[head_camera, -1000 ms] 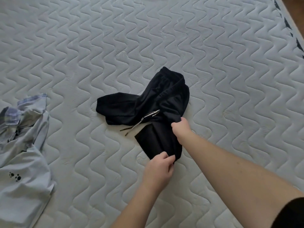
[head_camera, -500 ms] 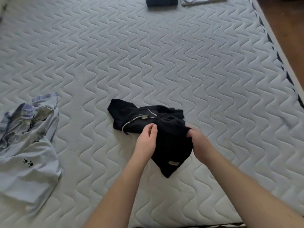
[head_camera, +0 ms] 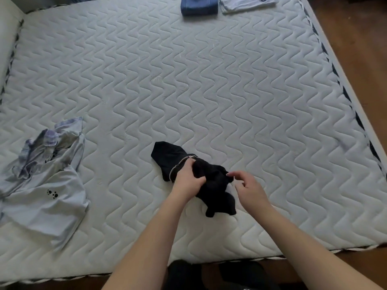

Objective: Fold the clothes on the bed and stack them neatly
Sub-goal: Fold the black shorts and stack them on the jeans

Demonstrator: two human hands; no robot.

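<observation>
My one camera sits on my head at the foot of the mattress (head_camera: pixel 209 80), looking forward and down, near my own arms.

Between the hands (head_camera: pixel 217 185) lies a black garment (head_camera: pixel 167 158) with a pale drawstring, on a white wave-quilted mattress (head_camera: pixel 209 91); left, a light-blue shirt (head_camera: pixel 46 195) with black paw prints; far beyond, a folded dark-blue piece (head_camera: pixel 199 6).

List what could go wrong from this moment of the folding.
1. The black drawstring garment is bunched, not flat; only the left hand grips it, while the right hand hovers open, so the fold may come out lumpy.
2. Its loose cord could get trapped inside.
3. The crumpled pale blue shirt remains unfolded.
</observation>
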